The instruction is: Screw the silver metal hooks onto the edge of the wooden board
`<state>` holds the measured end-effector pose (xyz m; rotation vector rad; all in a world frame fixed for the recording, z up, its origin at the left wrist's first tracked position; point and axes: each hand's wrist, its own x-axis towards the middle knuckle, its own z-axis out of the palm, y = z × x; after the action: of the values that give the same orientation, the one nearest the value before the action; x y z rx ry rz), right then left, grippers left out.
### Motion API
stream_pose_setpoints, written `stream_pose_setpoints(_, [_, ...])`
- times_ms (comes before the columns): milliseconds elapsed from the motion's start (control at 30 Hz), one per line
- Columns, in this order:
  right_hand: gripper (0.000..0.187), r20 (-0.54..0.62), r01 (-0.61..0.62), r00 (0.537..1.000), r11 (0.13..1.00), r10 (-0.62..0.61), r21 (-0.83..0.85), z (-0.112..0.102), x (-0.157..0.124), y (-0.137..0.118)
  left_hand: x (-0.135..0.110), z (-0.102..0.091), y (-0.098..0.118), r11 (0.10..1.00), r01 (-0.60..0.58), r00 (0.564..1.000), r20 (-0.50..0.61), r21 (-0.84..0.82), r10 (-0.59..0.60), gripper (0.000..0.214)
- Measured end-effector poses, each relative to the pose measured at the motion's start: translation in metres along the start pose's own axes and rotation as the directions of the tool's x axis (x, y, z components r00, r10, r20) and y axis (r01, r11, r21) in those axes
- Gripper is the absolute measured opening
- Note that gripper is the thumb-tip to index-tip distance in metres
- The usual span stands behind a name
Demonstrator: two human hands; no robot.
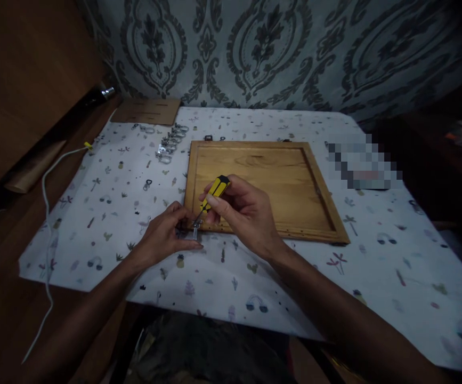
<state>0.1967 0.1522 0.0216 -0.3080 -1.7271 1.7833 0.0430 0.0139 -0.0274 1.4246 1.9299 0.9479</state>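
My right hand [252, 216] grips a yellow-and-black screwdriver [218, 191] by its handle, the shaft slanting down to the left. The tip meets a small metal latch [196, 230] at the near left corner of a framed wooden panel [254, 173]. Around that latch, the fingers and thumb of my left hand [162, 233] are closed, steadying it against the frame's near edge. Whether a screw sits under the tip is too small to make out. The panel lies flat on the patterned tablecloth [223, 282].
Several metal latches [171, 140] lie in a row left of the panel, with a small metal piece [147, 185] nearer. Cardboard [146, 111] rests at the back left. A white cable [46, 197] runs down the left side. A blurred-out item [364, 166] lies at right.
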Motion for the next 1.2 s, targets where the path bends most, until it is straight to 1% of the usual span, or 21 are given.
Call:
stream_pose_setpoints(133, [0.041,0.016,-0.023,1.000,1.000,0.023,-0.022,-0.001,-0.001,0.000,-0.001,-0.001,0.000,1.000,-0.014,1.000,0.000,-0.005,0.014,0.046])
stream_pose_setpoints(333, [0.043,-0.014,0.037,0.999,0.998,-0.038,-0.059,-0.007,0.001,0.001,-0.001,0.000,-0.003,0.999,-0.044,0.999,-0.011,-0.018,0.043,0.046])
stream_pose_setpoints(433, [0.044,-0.025,0.046,0.999,0.996,-0.048,-0.074,-0.008,0.001,0.000,-0.001,0.001,-0.005,0.998,-0.053,0.999,-0.014,-0.027,0.052,0.048])
stream_pose_setpoints(667, [0.042,-0.049,0.072,0.996,0.994,-0.076,-0.087,-0.010,0.001,-0.005,-0.001,0.000,-0.004,0.999,-0.033,0.999,-0.003,-0.038,0.033,0.048])
stream_pose_setpoints(1000, [0.041,-0.032,0.022,0.999,0.995,-0.025,-0.098,-0.011,-0.002,-0.005,-0.001,0.000,-0.002,0.999,-0.029,0.999,-0.014,-0.022,0.029,0.048])
stream_pose_setpoints(1200, [0.038,-0.006,0.035,0.999,0.997,-0.035,-0.063,-0.009,-0.001,-0.001,-0.002,0.000,-0.004,0.999,-0.046,0.999,-0.019,-0.021,0.046,0.050])
